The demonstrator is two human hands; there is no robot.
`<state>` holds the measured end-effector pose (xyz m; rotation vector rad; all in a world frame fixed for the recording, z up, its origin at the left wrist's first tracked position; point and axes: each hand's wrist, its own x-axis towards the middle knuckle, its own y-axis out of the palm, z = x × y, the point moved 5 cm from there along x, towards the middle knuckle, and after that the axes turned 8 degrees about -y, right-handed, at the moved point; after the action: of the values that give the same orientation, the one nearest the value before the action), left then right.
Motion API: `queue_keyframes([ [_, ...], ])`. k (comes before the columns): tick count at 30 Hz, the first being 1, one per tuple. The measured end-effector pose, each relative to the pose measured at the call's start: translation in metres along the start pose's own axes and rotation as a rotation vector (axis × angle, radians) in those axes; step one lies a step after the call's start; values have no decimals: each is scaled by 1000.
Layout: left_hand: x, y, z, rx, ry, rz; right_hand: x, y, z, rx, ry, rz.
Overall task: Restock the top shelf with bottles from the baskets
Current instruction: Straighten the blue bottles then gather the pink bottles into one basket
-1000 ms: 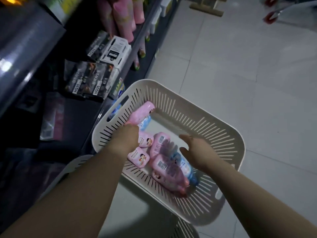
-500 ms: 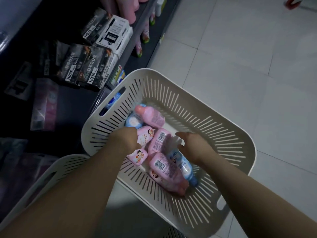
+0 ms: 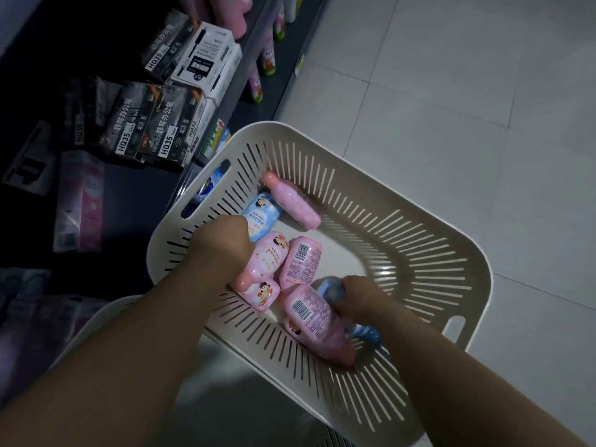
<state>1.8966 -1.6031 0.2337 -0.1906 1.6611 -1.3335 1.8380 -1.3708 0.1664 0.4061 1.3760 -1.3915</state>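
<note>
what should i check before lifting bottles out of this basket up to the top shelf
1. Right hand grips the blue bottle: ok, fingers curl round it.
2. Left hand holds a bottle: cannot tell, its fingers are hidden.
3. Blue bottle free to lift: cannot tell, the barcode bottle lies against it.
4. Basket steady: cannot tell, it sits over a lower basket.
5. Room on the top shelf: cannot tell, out of view.
</note>
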Motion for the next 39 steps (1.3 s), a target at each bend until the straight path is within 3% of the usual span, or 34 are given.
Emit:
queue_keyframes([
  [3, 7, 3, 0, -64, -38, 13, 1, 14, 6, -37, -34, 29],
  [7, 20, 12, -10, -106, -43, 9, 0, 1, -1, 41, 30, -189],
  [11, 37, 23, -28, -199, -22, -13, -8, -32, -4, 111, 33, -242],
  [17, 56, 40, -37, -106, -13, -23, -15, -65, -1, 10, -49, -278],
  [21, 59, 56, -37, -394, -76, 111, -19, -73, 3, -36, -81, -312],
  [24, 59, 55, -32, -454, -104, 139, -21, -74, 6, -42, -102, -325],
  [27, 51, 43, -30, -341, -90, 110, -22, -75, 8, -27, -87, -321],
  [31, 25, 15, -23, -371, -48, 42, -35, -82, 16, 52, -77, -285],
  [39, -81, -99, 12, -385, -57, -212, -119, -134, 68, 29, -172, -252],
])
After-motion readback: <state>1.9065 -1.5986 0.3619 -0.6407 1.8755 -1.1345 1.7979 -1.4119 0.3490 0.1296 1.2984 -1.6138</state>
